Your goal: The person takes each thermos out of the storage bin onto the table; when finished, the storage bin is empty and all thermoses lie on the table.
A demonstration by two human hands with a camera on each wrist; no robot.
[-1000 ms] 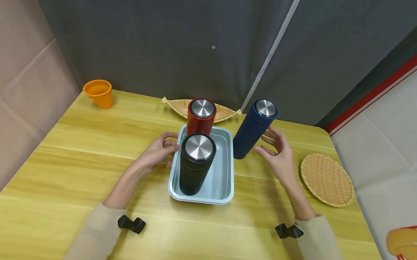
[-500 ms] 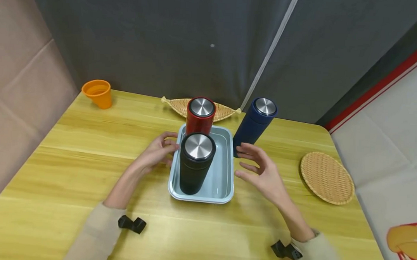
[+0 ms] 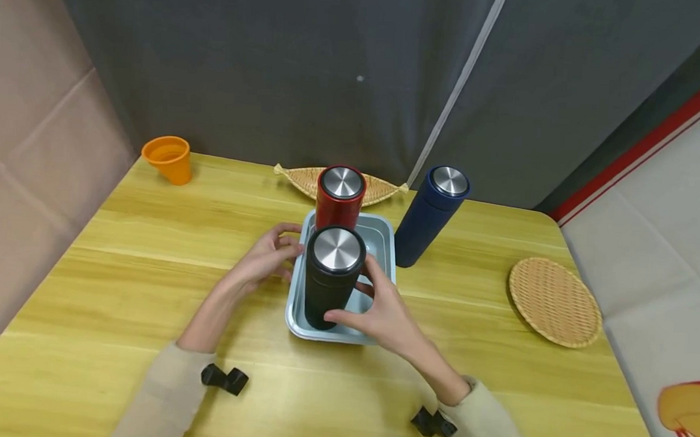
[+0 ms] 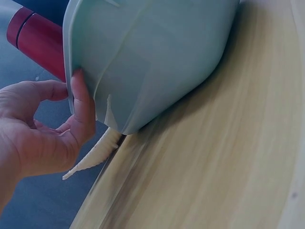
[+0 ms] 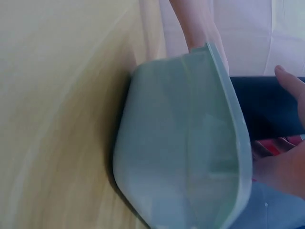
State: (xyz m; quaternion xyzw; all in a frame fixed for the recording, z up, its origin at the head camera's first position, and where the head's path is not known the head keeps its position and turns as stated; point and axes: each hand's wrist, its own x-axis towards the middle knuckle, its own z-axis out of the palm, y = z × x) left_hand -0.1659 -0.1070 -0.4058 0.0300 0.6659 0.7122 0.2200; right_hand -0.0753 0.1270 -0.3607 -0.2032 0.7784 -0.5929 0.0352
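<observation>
A black thermos flask (image 3: 329,289) with a steel-topped lid stands in a pale blue plastic bin (image 3: 378,246), in front of a red thermos flask (image 3: 337,205). My right hand (image 3: 384,311) reaches over the bin's right side and holds the black flask low down, thumb in front and fingers behind. Against the bin's left rim, my left hand (image 3: 266,257) pinches the edge between thumb and a finger, as the left wrist view shows of the bin wall (image 4: 152,62). A navy blue thermos flask (image 3: 429,215) stands on the table, right of the bin.
Behind the bin lies a boat-shaped wicker basket (image 3: 380,192). An orange cup (image 3: 173,162) sits at the table's back left corner. On the right is a round woven tray (image 3: 554,302). A grey curtain (image 3: 262,71) hangs along the back edge.
My right hand has left the navy flask, moved left across the bin's rim and come round the black flask. The left hand stays at the bin's left side.
</observation>
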